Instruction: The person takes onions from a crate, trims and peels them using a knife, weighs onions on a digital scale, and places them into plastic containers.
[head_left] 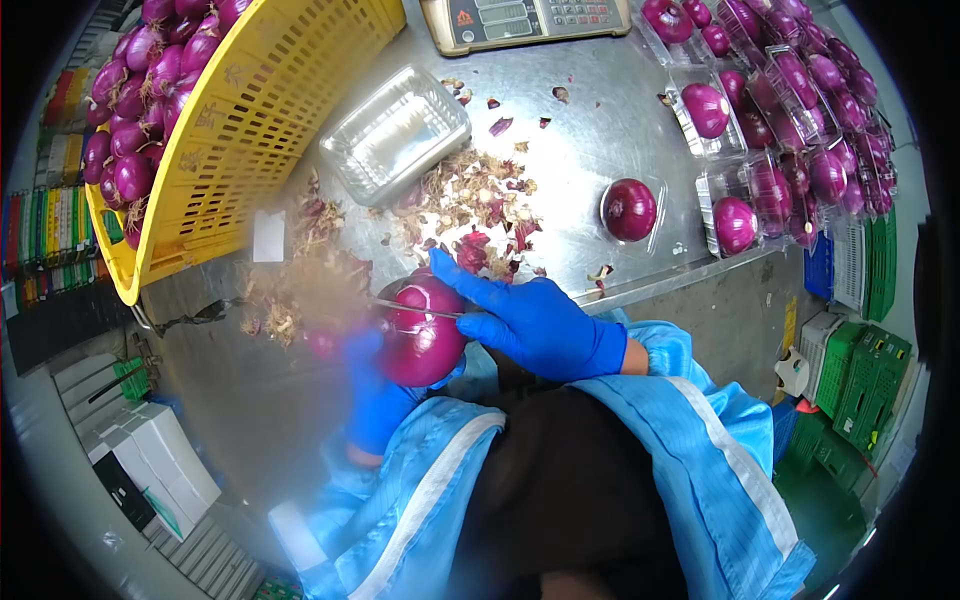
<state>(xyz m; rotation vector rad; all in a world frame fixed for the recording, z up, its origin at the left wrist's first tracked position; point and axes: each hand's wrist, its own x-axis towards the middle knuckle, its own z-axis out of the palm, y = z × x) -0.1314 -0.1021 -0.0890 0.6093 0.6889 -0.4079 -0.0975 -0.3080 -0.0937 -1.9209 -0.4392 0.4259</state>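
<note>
My left hand [378,405], in a blue glove and partly blurred by a smudge, grips a large red onion [425,345] from below and the left. In my right hand [545,325], also gloved in blue, is a small knife [405,307]; its thin blade lies across the onion's upper side. The knife's handle is hidden in the fingers. My right index finger stretches out over the top of the onion. Just beyond the hands, a pile of dry skins and root trimmings [475,205] covers part of the metal table.
A yellow crate [225,130] full of red onions stands at the left. Clear plastic trays [398,130] are stacked near it. A scale [530,22] sits at the back. One onion [630,210] lies at the right, near packed onions [770,190] in clear trays.
</note>
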